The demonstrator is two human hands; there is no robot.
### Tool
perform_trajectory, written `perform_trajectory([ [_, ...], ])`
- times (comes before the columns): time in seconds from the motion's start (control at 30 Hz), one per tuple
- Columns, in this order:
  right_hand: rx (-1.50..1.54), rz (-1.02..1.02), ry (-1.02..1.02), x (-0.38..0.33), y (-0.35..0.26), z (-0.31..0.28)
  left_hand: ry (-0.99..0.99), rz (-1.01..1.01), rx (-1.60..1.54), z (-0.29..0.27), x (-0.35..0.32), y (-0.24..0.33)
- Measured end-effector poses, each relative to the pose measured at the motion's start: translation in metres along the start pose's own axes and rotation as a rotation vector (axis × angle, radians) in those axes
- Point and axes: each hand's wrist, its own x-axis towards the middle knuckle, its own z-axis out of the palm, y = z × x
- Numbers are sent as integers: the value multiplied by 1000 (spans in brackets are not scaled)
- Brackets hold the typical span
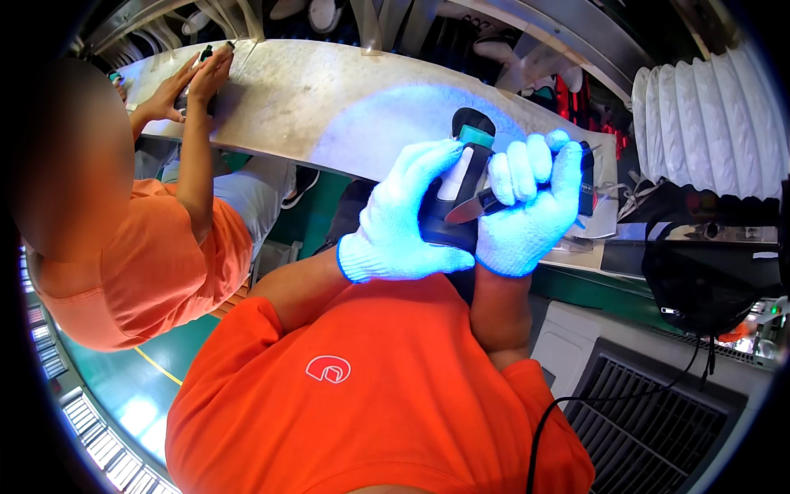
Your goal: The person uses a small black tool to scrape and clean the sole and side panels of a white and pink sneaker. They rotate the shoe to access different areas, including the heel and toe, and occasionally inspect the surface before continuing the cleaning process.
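Both of my hands wear white knit gloves, lit bluish. My left hand [402, 216] is wrapped round the left side of what looks like a black shoe [470, 174], with a teal band and a pale panel, held tilted in front of my chest. In my right hand [530, 203], fingers curled closed, is a small knife [466, 212] with a dark handle. Its short metal blade points left, over the shoe's dark side. Past the right fingers a thin pointed tip and a dark object [587, 188] show; I cannot tell what they belong to.
A long pale bench [280, 99] runs across in front, with shoes below its far side. At left a co-worker in an orange shirt [140, 263] handles a dark item. A white ribbed duct [708, 123], a black bag [708, 263] and a grilled unit [642, 412] stand right.
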Motion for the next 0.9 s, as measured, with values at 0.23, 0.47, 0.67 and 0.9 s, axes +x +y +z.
perform_trajectory([
  [0.23, -302, -70, 107, 2, 11, -8, 26, -31, -36, -4, -8, -8],
  [0.47, -255, 110, 167, 48, 29, -29, -119, -205, -251, -40, -10, -35],
  [0.67, -400, 193, 242, 38, 0, -113, 10, -269, -300, -90, -47, -56],
  [0.9, -297, 314, 151, 26, 43, -87, -172, -420, 112, -116, -36, -36],
])
